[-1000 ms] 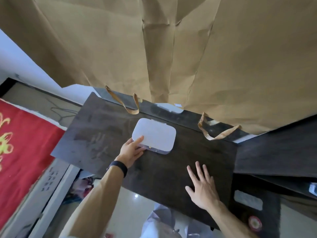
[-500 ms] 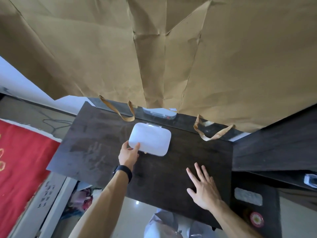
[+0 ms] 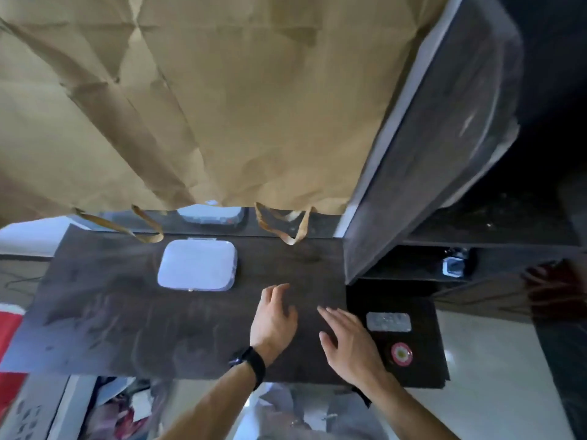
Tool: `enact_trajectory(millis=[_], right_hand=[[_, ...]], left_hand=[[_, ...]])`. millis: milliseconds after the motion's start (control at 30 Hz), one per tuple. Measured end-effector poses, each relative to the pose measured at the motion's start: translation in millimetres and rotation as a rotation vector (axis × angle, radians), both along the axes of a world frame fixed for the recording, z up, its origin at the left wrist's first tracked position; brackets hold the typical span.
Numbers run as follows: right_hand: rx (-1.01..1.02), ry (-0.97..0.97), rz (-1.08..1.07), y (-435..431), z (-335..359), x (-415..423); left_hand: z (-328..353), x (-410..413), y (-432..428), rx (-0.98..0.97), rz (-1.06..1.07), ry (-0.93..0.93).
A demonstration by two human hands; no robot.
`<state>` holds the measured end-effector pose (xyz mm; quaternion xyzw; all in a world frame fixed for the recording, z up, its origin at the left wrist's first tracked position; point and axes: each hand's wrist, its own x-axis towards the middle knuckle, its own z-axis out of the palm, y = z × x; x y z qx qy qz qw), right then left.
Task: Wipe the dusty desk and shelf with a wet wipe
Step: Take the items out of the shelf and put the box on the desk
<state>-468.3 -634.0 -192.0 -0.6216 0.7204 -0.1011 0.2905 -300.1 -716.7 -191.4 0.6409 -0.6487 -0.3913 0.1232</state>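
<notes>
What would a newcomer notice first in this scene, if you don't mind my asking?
The big creased sheet of brown paper hanging across the upper half draws the eye first. Below it, a white rounded box lies on the dusty dark desk, towards its back edge. Nearer, the left hand and right hand are both empty over the desk's right part.

Both forearms bare, entering from the bottom edge. Left forearm (image 3: 216,404) angles up and to the right; dark band (image 3: 251,365) on its wrist. Left hand (image 3: 273,319) palm down, fingers (image 3: 279,290) loosely bent, holding nothing. Right forearm (image 3: 409,414) angles up and to the left. Right hand (image 3: 349,341) palm down, fingers (image 3: 333,314) straight and slightly spread, holding nothing. Hands side by side, near each other, not touching.
</notes>
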Motion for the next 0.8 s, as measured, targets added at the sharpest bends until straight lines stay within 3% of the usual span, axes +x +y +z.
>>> enact_trajectory(millis=[200, 400, 500, 633, 800], right_hand=[[-0.044, 0.018, -0.307, 44, 22, -91], [-0.141, 0.032, -0.711, 27, 29, -188], [-0.105, 0.119, -0.733, 5, 36, -215], [0.048, 0.185, -0.714, -23, 35, -229], [0.054, 0.208, -0.661, -29, 24, -239]], left_hand=[[13, -108, 27, 0.038, -0.333, -0.049], [24, -196, 40, -0.072, -0.424, -0.034], [24, -219, 36, -0.223, -0.579, -0.229], [14, -226, 34, -0.115, -0.719, -0.493], [17, -235, 33, -0.123, -0.68, -0.531]])
